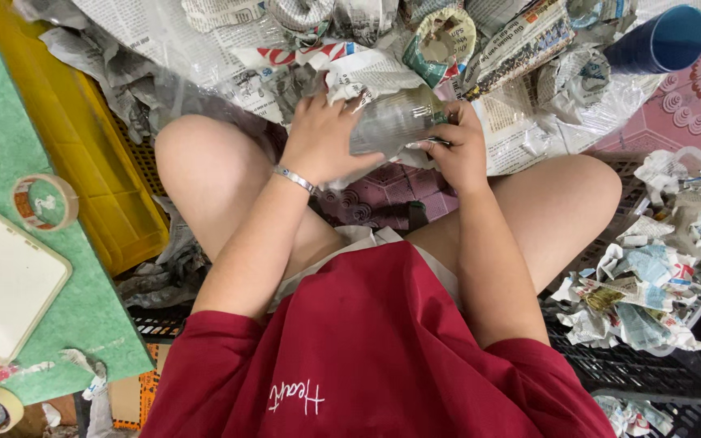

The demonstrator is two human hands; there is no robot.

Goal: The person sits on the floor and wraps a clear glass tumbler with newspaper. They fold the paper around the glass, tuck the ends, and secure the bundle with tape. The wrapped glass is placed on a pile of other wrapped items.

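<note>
red shirt fills the lower centre of the frame, closest to the lens. crumpled newspaper spreads across the top. a yellow crate runs down the upper left, beside a green board carrying a tape roll. just above centre lies a clear glass, on its side, partly wrapped in paper. left hand curls closed over its base end; right hand grips the other end, fingers wrapped tight.
</note>
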